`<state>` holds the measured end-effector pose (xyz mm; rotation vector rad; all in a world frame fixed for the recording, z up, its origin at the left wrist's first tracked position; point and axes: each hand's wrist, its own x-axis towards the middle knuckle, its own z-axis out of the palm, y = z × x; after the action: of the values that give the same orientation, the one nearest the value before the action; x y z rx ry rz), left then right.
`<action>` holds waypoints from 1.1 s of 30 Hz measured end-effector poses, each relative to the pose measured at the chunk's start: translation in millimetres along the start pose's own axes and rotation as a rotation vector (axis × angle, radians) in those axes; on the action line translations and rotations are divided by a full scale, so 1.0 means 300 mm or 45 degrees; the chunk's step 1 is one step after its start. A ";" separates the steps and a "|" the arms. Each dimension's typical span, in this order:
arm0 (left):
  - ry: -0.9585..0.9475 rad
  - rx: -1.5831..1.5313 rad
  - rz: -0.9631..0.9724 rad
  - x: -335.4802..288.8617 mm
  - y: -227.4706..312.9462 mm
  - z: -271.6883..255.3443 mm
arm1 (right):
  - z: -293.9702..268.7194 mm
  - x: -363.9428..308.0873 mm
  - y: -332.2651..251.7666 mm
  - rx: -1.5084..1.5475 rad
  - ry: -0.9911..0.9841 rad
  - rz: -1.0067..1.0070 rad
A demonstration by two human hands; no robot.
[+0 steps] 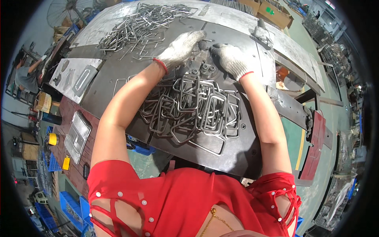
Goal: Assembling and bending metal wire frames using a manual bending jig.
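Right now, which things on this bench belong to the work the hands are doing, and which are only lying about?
In the work:
- left hand and right hand, both gloved, on the small bending jig
- pile of closed wire rectangles below the hands
- heap of unbent wire pieces on the steel worktable

Lying about:
- flat metal tray
- yellow tape roll
- cardboard box
- blue crates

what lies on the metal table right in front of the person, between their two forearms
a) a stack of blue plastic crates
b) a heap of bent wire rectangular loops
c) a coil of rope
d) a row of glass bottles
b: a heap of closed rectangular wire loops rests on the dark metal table, between the left hand and right hand, both in white knit gloves, near a small fixture.
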<state>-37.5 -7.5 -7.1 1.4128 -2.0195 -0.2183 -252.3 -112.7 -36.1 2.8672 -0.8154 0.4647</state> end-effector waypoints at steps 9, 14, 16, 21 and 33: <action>0.000 0.088 0.067 -0.003 0.026 -0.011 | -0.004 -0.009 0.001 0.108 0.022 0.031; -0.037 -0.202 -0.233 0.017 0.096 -0.026 | 0.006 -0.006 0.013 0.138 -0.025 0.061; 0.115 -0.352 -0.206 0.013 0.108 -0.003 | 0.005 -0.009 0.012 0.205 -0.026 0.078; 0.071 -0.339 -0.199 0.010 0.082 -0.003 | 0.002 -0.014 0.012 0.137 0.027 0.028; 0.626 -1.686 -0.482 0.107 0.058 -0.165 | 0.048 -0.030 0.035 0.130 0.118 0.041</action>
<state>-28.1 -17.8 52.9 0.7835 -0.7866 -1.0215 -261.4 -120.1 -52.3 2.9024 -0.8474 0.6562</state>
